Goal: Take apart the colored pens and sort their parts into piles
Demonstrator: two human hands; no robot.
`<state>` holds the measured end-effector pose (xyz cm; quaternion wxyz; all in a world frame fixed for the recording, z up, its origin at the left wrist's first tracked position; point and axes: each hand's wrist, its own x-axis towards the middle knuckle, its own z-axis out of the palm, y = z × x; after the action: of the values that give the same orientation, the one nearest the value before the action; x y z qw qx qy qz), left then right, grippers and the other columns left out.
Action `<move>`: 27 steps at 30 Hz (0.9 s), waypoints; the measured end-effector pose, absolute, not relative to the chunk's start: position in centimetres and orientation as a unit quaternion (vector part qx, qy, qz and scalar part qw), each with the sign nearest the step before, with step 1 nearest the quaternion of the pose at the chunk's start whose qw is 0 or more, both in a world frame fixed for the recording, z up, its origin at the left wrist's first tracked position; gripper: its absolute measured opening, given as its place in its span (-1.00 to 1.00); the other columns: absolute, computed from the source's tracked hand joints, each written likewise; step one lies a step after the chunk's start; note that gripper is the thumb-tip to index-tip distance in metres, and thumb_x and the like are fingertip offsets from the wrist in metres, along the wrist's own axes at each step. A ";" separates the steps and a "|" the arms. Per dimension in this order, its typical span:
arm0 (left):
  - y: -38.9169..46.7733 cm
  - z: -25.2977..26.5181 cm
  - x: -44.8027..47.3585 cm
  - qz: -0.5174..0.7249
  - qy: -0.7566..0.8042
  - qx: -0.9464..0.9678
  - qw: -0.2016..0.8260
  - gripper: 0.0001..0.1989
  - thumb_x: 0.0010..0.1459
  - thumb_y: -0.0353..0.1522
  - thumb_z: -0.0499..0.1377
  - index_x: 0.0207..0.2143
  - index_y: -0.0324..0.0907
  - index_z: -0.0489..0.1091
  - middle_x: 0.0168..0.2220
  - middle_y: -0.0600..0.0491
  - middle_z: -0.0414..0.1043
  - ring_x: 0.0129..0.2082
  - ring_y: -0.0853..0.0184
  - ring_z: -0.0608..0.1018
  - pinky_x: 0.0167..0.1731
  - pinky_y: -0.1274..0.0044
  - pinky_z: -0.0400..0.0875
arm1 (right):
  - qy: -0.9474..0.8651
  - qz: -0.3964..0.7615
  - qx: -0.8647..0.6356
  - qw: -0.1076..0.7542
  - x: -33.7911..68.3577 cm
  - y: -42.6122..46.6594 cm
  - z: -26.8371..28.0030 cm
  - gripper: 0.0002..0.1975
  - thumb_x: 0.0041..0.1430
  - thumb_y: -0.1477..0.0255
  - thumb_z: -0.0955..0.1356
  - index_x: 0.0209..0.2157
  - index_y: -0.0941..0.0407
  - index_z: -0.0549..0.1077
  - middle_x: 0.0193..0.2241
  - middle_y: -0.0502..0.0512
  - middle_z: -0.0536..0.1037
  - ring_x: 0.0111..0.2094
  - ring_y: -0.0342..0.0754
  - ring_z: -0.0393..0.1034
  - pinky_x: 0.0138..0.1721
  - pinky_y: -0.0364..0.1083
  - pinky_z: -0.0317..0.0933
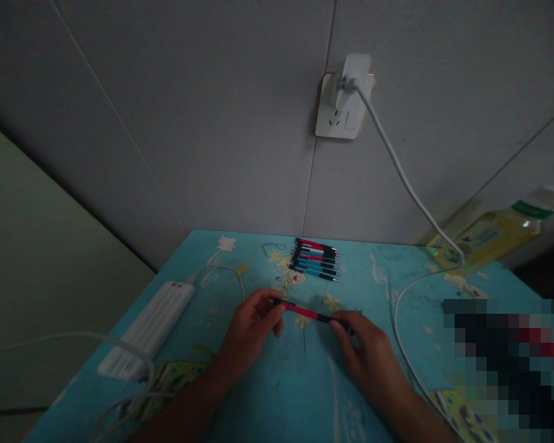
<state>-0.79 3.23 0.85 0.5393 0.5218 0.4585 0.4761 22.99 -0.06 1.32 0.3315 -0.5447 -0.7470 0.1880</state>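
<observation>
A red and black pen (305, 312) is held level between my two hands above the blue patterned tabletop. My left hand (258, 317) pinches its black end, where the clip shows. At the other end, the fingers of my right hand (362, 344) close round the dark grip and hide the tip. Just beyond, a row of several pens (316, 258) in red, blue, white and black lies side by side on the table, silvery tips toward the right.
A white power strip (150, 329) with a cable lies at the left. A white charger (353, 77) sits in the wall socket, its cable (410, 191) dropping across the table's right side. A bottle of yellow liquid (493, 237) stands at the back right. The lower right corner is pixelated.
</observation>
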 end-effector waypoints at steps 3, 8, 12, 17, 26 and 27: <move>3.2 1.3 -0.6 0.501 0.454 0.493 0.547 -0.70 0.22 -0.22 0.21 -0.10 -0.21 0.31 -0.51 0.16 0.39 -0.54 0.41 0.48 -0.48 0.56 0.40 | -0.755 0.197 -0.533 0.326 22.6 -0.2 1.2 -0.81 0.38 0.34 0.24 -0.17 0.07 0.46 -0.28 0.11 0.57 -0.26 0.01 0.48 -0.18 -0.02 0.35; 3.2 1.6 -0.5 0.538 0.451 0.464 0.540 -0.65 0.18 -0.23 0.25 -0.07 -0.15 0.22 -0.49 0.19 0.41 -0.53 0.40 0.51 -0.49 0.57 0.41 | -0.767 0.205 -0.519 0.316 22.3 -0.3 1.2 -0.83 0.37 0.36 0.25 -0.18 0.07 0.46 -0.28 0.10 0.56 -0.28 -0.01 0.48 -0.20 -0.04 0.34; 3.1 2.0 -0.4 0.551 0.459 0.452 0.530 -0.65 0.15 -0.23 0.26 -0.12 -0.13 0.20 -0.52 0.21 0.42 -0.57 0.42 0.51 -0.51 0.58 0.40 | -0.769 0.212 -0.516 0.311 22.1 -0.4 1.2 -0.84 0.37 0.36 0.25 -0.18 0.06 0.46 -0.30 0.08 0.56 -0.29 -0.02 0.47 -0.20 -0.04 0.33; 3.1 2.0 -0.3 0.555 0.459 0.452 0.527 -0.71 0.15 -0.23 0.26 -0.19 -0.14 0.24 -0.53 0.20 0.42 -0.60 0.43 0.48 -0.54 0.60 0.37 | -0.771 0.225 -0.515 0.299 22.0 -0.5 1.2 -0.84 0.37 0.34 0.26 -0.19 0.05 0.45 -0.31 0.07 0.55 -0.29 -0.02 0.46 -0.22 -0.04 0.31; 3.1 1.5 -0.5 0.550 0.475 0.446 0.523 -0.70 0.13 -0.22 0.28 -0.20 -0.16 0.29 -0.47 0.16 0.45 -0.61 0.43 0.48 -0.58 0.60 0.35 | -0.779 0.219 -0.509 0.293 22.0 -0.7 1.5 -0.85 0.37 0.35 0.26 -0.17 0.04 0.45 -0.29 0.06 0.55 -0.27 -0.02 0.47 -0.18 -0.03 0.31; 3.1 1.4 -0.5 0.549 0.475 0.446 0.524 -0.69 0.14 -0.22 0.28 -0.17 -0.16 0.29 -0.45 0.15 0.46 -0.61 0.43 0.48 -0.58 0.60 0.35 | -0.779 0.218 -0.509 0.293 22.0 -0.7 1.5 -0.85 0.37 0.35 0.26 -0.17 0.04 0.45 -0.29 0.05 0.55 -0.27 -0.02 0.47 -0.18 -0.03 0.32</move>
<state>-0.53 3.10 1.42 0.5235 0.4463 0.4747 0.5490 22.00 -0.66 1.48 0.2934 -0.5092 -0.7791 0.2182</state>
